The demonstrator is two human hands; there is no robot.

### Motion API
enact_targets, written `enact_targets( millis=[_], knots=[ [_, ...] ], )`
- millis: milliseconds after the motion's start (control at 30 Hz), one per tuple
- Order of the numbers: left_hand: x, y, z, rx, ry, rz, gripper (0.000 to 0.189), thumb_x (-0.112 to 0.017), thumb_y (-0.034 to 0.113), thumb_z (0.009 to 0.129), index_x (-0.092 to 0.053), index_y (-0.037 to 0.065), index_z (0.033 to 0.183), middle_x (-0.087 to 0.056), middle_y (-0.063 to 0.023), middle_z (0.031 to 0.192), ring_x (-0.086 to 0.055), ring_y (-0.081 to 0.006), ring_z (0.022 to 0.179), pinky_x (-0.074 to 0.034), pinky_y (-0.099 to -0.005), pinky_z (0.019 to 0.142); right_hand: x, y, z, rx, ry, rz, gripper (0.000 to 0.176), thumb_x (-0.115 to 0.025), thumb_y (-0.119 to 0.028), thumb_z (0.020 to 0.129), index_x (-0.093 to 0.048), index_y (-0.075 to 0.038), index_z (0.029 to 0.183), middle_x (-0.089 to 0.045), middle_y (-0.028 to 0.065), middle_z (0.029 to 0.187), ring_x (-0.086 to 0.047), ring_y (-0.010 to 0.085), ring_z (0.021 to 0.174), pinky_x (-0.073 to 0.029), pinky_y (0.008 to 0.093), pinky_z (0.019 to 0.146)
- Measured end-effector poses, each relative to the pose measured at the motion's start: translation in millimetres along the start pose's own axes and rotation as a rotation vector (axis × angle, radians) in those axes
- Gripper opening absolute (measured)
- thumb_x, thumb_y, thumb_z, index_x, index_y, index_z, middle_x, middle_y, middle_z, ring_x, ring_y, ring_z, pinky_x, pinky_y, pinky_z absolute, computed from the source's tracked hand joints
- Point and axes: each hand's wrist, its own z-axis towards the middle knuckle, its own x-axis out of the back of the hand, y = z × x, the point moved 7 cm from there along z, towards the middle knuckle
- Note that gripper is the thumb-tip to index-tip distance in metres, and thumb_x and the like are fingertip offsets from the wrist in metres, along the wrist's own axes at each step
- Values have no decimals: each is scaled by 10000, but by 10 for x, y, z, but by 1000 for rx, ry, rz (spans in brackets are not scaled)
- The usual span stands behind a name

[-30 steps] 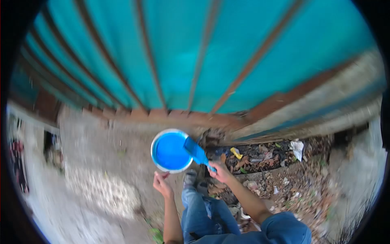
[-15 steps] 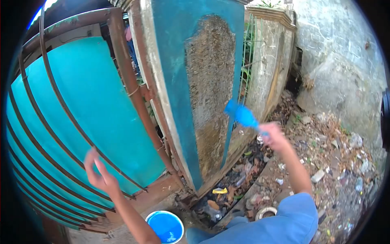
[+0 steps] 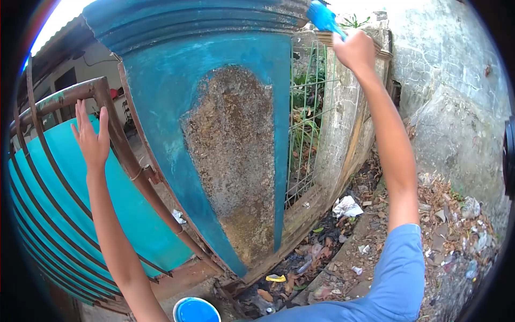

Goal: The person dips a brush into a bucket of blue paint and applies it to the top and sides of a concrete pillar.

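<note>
Gripping a blue paintbrush (image 3: 322,15) in the right hand (image 3: 354,51) at the top of the half-painted pillar (image 3: 230,161); holding the left hand (image 3: 92,140) open, left of it.

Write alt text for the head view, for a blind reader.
A person's right hand holds a blue-loaded paintbrush up at the top of a pillar painted blue around a bare rough patch. The left hand is raised open by a rusty gate frame with a turquoise panel; a bucket of blue paint stands on the ground below.
</note>
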Motion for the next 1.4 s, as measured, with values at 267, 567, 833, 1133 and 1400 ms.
enact_targets(
  millis=[267,567,833,1133,1400],
  knots=[
    [30,284,-162,-83,104,24,570,-535,306,955,-365,2,1406,-360,-179,1475,-246,-306,1420,-111,-527,1141,-162,-883,-469,146,135,136,259,-620,-216,815,-661,28,739,-636,232,646,-668,359,639,-540,433,612],
    [581,846,-574,-23,153,-113,484,-509,209,965,-393,10,1391,-364,-168,1476,-234,-317,1424,-130,-508,1145,-97,-791,-527,311,192,553,249,-644,-251,820,-685,-7,796,-592,158,529,-608,336,486,-498,374,507],
    [1135,1024,-989,126,154,-176,466,-411,264,1002,-402,-6,1382,-357,-156,1483,-219,-299,1430,-170,-469,1150,-528,-34,-24,270,228,315,337,-629,-381,841,-723,-60,879,-578,121,517,-600,256,474,-470,362,500],
    [1570,1128,-1274,242,228,-320,534,-338,375,1016,-415,-31,1354,-377,-174,1459,-257,-310,1409,-179,-470,1162,-589,594,-134,-36,165,204,288,-598,-282,843,-670,-23,741,-627,182,601,-653,346,595,-520,440,580],
    [1469,1222,-1592,320,168,-385,536,-331,371,1017,-409,-39,1354,-371,-180,1461,-252,-304,1412,-182,-461,1160,-756,-605,-735,74,103,151,244,-572,-218,885,-616,1,786,-650,182,652,-677,334,607,-552,418,541]
  ],
)
